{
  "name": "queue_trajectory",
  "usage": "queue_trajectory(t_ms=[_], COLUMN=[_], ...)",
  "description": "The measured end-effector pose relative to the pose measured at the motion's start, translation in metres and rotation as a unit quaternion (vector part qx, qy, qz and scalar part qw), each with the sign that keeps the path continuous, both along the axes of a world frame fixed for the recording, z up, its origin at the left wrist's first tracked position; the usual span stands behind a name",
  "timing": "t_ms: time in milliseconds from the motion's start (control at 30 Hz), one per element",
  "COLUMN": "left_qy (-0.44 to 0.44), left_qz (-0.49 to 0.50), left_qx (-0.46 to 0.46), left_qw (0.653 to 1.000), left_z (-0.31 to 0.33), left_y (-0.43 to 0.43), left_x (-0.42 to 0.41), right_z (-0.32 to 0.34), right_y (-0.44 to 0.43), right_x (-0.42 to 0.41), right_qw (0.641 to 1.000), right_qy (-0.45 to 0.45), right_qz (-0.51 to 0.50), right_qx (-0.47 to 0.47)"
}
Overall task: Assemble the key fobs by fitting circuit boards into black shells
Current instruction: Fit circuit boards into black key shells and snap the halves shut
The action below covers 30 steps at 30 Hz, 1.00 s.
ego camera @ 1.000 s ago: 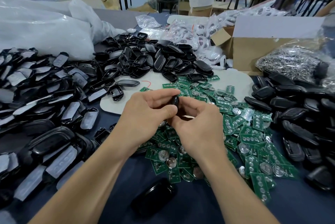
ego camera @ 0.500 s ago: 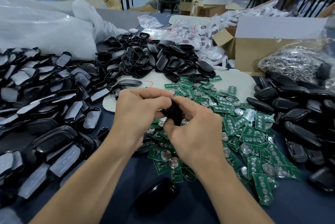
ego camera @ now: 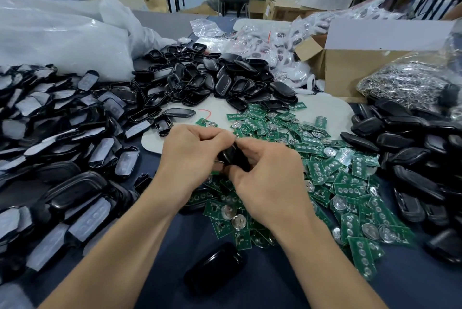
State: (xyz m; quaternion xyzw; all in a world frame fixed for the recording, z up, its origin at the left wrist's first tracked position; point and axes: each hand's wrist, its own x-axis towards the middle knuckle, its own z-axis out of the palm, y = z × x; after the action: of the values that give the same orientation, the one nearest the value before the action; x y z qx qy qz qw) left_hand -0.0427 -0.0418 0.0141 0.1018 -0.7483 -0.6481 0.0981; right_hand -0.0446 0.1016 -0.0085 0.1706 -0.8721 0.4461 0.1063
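Note:
Both hands meet at the centre of the table around one black key fob shell (ego camera: 233, 157). My left hand (ego camera: 192, 161) grips its left side with curled fingers, and my right hand (ego camera: 265, 178) pinches its right side from above. Most of the shell is hidden between the fingers, so I cannot tell whether a board sits inside. Under and to the right of my hands spreads a pile of green circuit boards (ego camera: 325, 173) with round coin cells. A single closed black fob (ego camera: 215, 267) lies on the dark blue cloth near me.
Open black shells (ego camera: 210, 81) are heaped at the back centre, shells with grey pads (ego camera: 50, 133) at the left, closed black shells (ego camera: 415, 156) at the right. Behind stand a cardboard box (ego camera: 350, 63), a bag of metal parts (ego camera: 405, 83) and white plastic bags (ego camera: 62, 41).
My hands have kept the shell between them and turned it slightly, the fingers shifting over it. The view has drifted a little; the piles have not moved.

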Motion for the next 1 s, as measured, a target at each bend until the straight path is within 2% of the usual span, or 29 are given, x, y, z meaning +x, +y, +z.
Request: queue_trajectory(t_ms=[133, 233, 333, 500, 700, 1000], left_qy=[-0.003, -0.017, -0.018, -0.028, -0.008, -0.016], left_qz=[-0.001, -0.084, -0.149, -0.129, -0.138, -0.157], left_qx=[-0.016, 0.058, 0.076, 0.074, 0.067, 0.050], left_qw=[1.000, 0.995, 0.986, 0.988, 0.988, 0.986], left_z=[0.000, 0.002, 0.003, 0.001, 0.000, -0.001], left_y=[-0.003, -0.008, -0.014, -0.020, -0.023, -0.036], left_x=[-0.001, 0.000, 0.002, -0.001, -0.002, -0.004], right_z=[0.000, 0.002, 0.003, 0.001, -0.002, 0.004], right_y=[-0.001, 0.004, 0.010, 0.013, 0.016, 0.014], right_x=[0.000, -0.004, -0.009, -0.013, -0.015, -0.012], right_qw=[1.000, 0.995, 0.982, 0.960, 0.951, 0.969], right_qy=[-0.012, -0.044, -0.084, -0.151, -0.177, -0.152], right_qz=[0.019, 0.022, 0.043, 0.086, 0.101, 0.108], right_qx=[-0.014, -0.083, -0.161, -0.219, -0.234, -0.160])
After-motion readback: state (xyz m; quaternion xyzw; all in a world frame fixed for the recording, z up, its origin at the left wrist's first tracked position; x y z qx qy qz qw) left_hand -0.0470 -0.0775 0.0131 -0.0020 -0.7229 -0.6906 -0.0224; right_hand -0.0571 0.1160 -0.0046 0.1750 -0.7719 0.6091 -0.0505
